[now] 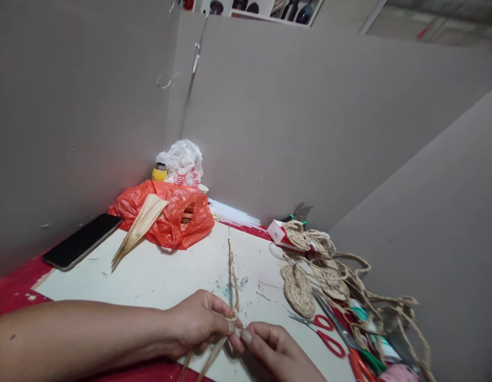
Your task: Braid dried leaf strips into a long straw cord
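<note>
A thin braid of dry, straw-coloured husk runs away from my hands across the white board. My left hand pinches the braid's near end between thumb and fingers. Loose husk strips hang from there toward the front edge. My right hand is closed at the same spot, fingertips pinching a strand beside the left thumb. The exact strand between the fingertips is partly hidden.
At the back left sits an orange plastic bag with a dry husk on it, near a phone. Red-handled scissors, a coiled braided piece and tangled braided cord lie on the right. Walls close in behind.
</note>
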Demonstrator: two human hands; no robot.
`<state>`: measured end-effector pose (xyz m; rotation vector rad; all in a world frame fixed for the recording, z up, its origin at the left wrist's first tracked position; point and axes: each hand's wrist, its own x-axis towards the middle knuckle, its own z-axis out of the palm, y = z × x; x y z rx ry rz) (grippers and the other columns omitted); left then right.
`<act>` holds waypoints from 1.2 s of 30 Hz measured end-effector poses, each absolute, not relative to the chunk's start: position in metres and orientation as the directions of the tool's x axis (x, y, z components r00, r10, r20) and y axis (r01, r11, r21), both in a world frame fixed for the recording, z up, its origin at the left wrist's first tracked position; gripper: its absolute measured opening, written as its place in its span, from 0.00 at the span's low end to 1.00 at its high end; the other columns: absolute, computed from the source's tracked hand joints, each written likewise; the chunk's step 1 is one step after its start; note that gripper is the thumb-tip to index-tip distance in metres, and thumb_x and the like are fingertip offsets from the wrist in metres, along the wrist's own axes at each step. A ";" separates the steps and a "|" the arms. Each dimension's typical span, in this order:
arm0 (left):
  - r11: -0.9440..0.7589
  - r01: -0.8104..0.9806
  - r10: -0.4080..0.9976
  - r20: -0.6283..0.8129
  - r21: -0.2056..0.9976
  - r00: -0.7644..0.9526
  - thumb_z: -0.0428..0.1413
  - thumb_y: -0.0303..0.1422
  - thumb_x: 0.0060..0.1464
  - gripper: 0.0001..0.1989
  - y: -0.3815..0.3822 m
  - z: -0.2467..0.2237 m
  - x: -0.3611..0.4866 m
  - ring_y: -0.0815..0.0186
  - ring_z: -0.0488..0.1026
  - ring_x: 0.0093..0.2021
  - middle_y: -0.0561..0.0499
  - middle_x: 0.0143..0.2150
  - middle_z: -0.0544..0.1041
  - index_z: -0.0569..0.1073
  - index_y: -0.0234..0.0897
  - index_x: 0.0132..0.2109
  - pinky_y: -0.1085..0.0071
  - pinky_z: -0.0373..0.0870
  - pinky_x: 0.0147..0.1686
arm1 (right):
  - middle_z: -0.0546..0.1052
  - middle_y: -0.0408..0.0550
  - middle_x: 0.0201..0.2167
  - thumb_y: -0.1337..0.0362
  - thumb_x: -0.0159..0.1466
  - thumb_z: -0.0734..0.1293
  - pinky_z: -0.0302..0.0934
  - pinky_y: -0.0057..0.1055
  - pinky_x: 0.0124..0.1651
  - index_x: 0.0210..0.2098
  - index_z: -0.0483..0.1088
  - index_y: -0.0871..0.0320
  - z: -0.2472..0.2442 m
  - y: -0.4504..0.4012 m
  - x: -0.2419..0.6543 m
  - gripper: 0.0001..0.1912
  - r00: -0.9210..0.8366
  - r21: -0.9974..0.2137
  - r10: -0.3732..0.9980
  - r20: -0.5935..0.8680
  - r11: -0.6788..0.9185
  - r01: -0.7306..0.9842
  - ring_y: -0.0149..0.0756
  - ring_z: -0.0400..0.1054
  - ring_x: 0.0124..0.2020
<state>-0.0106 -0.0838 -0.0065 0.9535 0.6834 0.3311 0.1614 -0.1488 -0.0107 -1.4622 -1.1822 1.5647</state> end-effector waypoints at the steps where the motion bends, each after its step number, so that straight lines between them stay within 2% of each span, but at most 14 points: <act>1: 0.548 0.028 0.534 -0.375 0.836 0.758 0.58 0.30 0.39 0.09 -0.083 -0.006 -0.011 0.80 0.47 0.10 0.52 0.24 0.77 0.74 0.31 0.32 0.75 0.36 0.11 | 0.65 0.41 0.18 0.44 0.54 0.68 0.39 0.24 0.22 0.25 0.72 0.64 -0.007 -0.149 0.161 0.25 -0.132 -0.931 0.923 -0.361 -0.347 0.118 0.23 0.48 0.19; 3: 0.546 0.032 0.527 -0.373 0.837 0.764 0.57 0.30 0.40 0.09 -0.082 -0.006 -0.012 0.80 0.46 0.10 0.52 0.25 0.77 0.74 0.31 0.32 0.75 0.35 0.11 | 0.65 0.41 0.19 0.44 0.54 0.67 0.39 0.25 0.22 0.25 0.71 0.64 -0.001 -0.149 0.162 0.25 -0.140 -0.927 0.922 -0.362 -0.341 0.155 0.24 0.48 0.19; 8: 0.543 0.050 0.535 -0.391 0.838 0.749 0.57 0.30 0.39 0.08 -0.082 -0.004 -0.011 0.80 0.46 0.09 0.54 0.24 0.76 0.73 0.32 0.31 0.75 0.36 0.11 | 0.58 0.36 0.13 0.41 0.55 0.65 0.37 0.25 0.20 0.22 0.65 0.61 0.000 -0.147 0.172 0.26 -0.117 -0.897 0.907 -0.405 -0.369 0.245 0.23 0.46 0.16; 13: 0.540 0.068 0.544 -0.410 0.839 0.732 0.56 0.30 0.39 0.05 -0.083 -0.003 -0.010 0.79 0.45 0.09 0.54 0.21 0.75 0.72 0.32 0.27 0.74 0.35 0.10 | 0.60 0.37 0.13 0.42 0.57 0.64 0.42 0.24 0.19 0.19 0.59 0.59 -0.004 -0.138 0.185 0.26 0.074 -0.909 0.959 -0.273 -0.282 0.307 0.23 0.49 0.15; 17: 0.539 0.059 0.550 -0.404 0.840 0.731 0.56 0.29 0.39 0.07 -0.082 -0.005 -0.009 0.79 0.45 0.09 0.53 0.23 0.76 0.73 0.31 0.29 0.75 0.36 0.10 | 0.64 0.38 0.15 0.41 0.55 0.64 0.46 0.23 0.18 0.23 0.64 0.60 -0.009 -0.133 0.189 0.26 0.219 -0.933 0.953 -0.211 -0.263 0.246 0.24 0.53 0.14; 23: 0.548 0.070 0.557 -0.426 0.834 0.712 0.57 0.30 0.38 0.09 -0.083 -0.005 -0.009 0.79 0.46 0.09 0.52 0.23 0.77 0.74 0.31 0.31 0.75 0.36 0.10 | 0.68 0.41 0.18 0.42 0.53 0.67 0.49 0.21 0.19 0.28 0.69 0.62 -0.009 -0.130 0.194 0.26 0.333 -0.966 0.927 -0.172 -0.224 0.125 0.24 0.57 0.16; 26: 0.560 0.060 0.552 -0.427 0.826 0.716 0.58 0.31 0.38 0.10 -0.084 -0.006 -0.010 0.79 0.45 0.09 0.52 0.23 0.76 0.73 0.31 0.31 0.74 0.35 0.10 | 0.68 0.42 0.17 0.43 0.53 0.68 0.48 0.20 0.17 0.28 0.70 0.64 -0.008 -0.131 0.188 0.26 0.271 -0.962 0.930 -0.250 -0.270 0.041 0.22 0.55 0.14; 31: 0.514 0.070 0.547 -0.389 0.855 0.741 0.58 0.33 0.39 0.10 -0.083 -0.006 -0.011 0.80 0.46 0.09 0.53 0.23 0.75 0.74 0.31 0.30 0.74 0.36 0.11 | 0.62 0.37 0.10 0.47 0.55 0.68 0.36 0.19 0.13 0.26 0.70 0.65 -0.010 -0.135 0.162 0.24 0.009 -0.923 0.930 -0.366 -0.362 -0.127 0.17 0.44 0.09; 33: 0.485 0.088 0.541 -0.378 0.870 0.751 0.57 0.35 0.41 0.10 -0.082 -0.005 -0.011 0.79 0.45 0.08 0.56 0.17 0.71 0.74 0.31 0.28 0.74 0.36 0.11 | 0.61 0.36 0.10 0.48 0.55 0.69 0.32 0.20 0.13 0.23 0.67 0.64 -0.013 -0.136 0.153 0.23 -0.046 -0.905 0.922 -0.384 -0.386 -0.178 0.16 0.42 0.09; 36: 0.461 0.121 0.524 -0.380 0.879 0.762 0.56 0.35 0.43 0.10 -0.082 -0.003 -0.012 0.78 0.44 0.09 0.60 0.11 0.61 0.74 0.30 0.26 0.73 0.35 0.12 | 0.59 0.33 0.09 0.52 0.53 0.72 0.31 0.20 0.14 0.22 0.66 0.63 -0.015 -0.134 0.147 0.20 -0.026 -0.881 0.918 -0.395 -0.387 -0.273 0.16 0.40 0.09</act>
